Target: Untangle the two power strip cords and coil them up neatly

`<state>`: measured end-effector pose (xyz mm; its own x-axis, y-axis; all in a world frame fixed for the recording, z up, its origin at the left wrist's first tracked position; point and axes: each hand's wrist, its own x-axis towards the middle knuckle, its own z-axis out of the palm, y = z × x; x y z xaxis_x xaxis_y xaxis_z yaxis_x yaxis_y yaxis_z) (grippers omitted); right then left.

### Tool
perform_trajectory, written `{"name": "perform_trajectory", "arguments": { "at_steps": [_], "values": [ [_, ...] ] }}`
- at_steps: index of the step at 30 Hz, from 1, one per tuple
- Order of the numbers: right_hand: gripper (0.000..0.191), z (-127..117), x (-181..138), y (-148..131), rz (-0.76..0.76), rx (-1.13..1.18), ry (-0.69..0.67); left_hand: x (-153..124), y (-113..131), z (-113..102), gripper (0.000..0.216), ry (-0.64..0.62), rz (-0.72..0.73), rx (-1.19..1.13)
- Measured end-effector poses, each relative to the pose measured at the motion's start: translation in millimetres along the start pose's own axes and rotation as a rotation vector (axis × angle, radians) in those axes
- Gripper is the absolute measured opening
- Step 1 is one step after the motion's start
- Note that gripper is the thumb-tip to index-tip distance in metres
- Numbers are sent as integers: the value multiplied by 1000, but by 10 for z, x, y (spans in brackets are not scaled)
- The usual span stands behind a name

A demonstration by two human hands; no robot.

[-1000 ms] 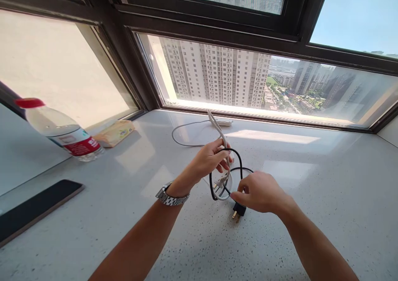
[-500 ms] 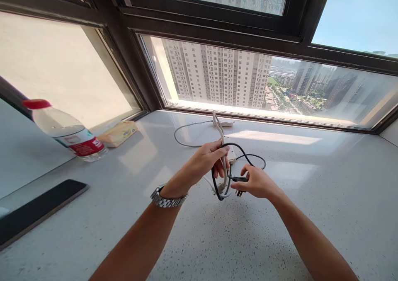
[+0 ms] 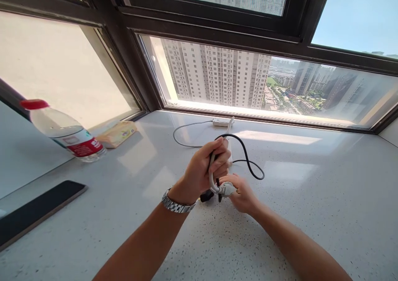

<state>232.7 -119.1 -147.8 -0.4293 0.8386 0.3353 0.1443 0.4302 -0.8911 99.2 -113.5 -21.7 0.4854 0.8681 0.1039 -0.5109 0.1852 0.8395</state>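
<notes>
Both hands pulled closer together since before; left hand [image 3: 203, 169] fisted round black cable [image 3: 245, 154] & white cable [image 3: 212, 177]; right hand [image 3: 241, 193] pinching white plug [image 3: 226, 188]; bottle [image 3: 64, 132], phone [image 3: 37, 208], tissue pack [image 3: 117, 132] well left on counter [image 3: 311, 190].

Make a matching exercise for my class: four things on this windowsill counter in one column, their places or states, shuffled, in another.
Things:
1. black cable
2. water bottle
3. phone
4. white plug

Places or states:
A. lying flat, screen dark, at the near left
B. looping out from the left hand
C. at the right hand fingertips
D. standing at the far left, red cap on

Pairs: 1-B, 2-D, 3-A, 4-C
</notes>
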Motion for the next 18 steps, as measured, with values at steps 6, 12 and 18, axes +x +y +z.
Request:
{"name": "perform_trajectory", "arguments": {
  "at_steps": [6,12,18],
  "values": [
    [24,-291,56,49,-263,-527,-141,-81,395,-129,36,414,406,5],
    [20,-332,481,-10,159,-588,477,-25,461,-176,33,653,675,124],
    [30,125,575,200,198,100,446,56,429,-270,30,804,836,261]
  ]
}}
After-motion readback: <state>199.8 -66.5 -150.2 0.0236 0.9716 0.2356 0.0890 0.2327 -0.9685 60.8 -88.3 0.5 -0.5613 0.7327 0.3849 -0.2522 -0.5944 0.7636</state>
